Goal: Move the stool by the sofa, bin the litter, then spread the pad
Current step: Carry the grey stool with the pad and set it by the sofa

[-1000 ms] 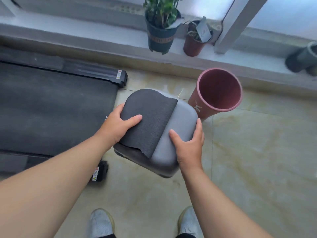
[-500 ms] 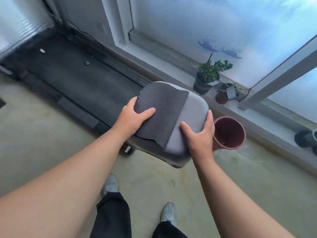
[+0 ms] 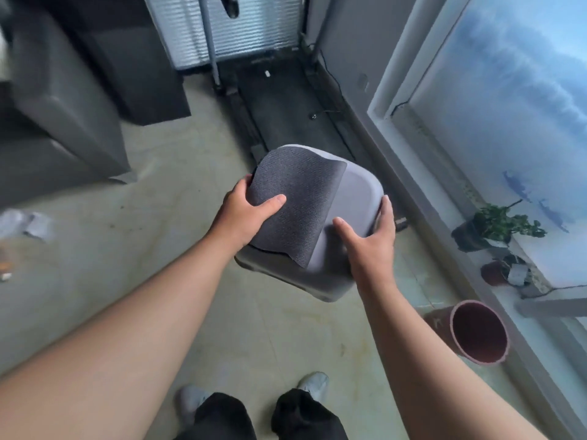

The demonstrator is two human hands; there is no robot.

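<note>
Treadmill (image 3: 286, 122) along window wall, ahead. Two potted plants (image 3: 495, 225) on sill (image 3: 470, 198) at right. Blinds (image 3: 241, 27) at far end.

Legible text: none. You will find no word, number or brand that can be read anywhere in your view. The pink bin (image 3: 476, 333) by the window carries a small pale mark on its outer wall, too blurred to make out. A tag stuck in the smaller plant pot (image 3: 495, 273) on the sill shows no readable lettering either.
</note>
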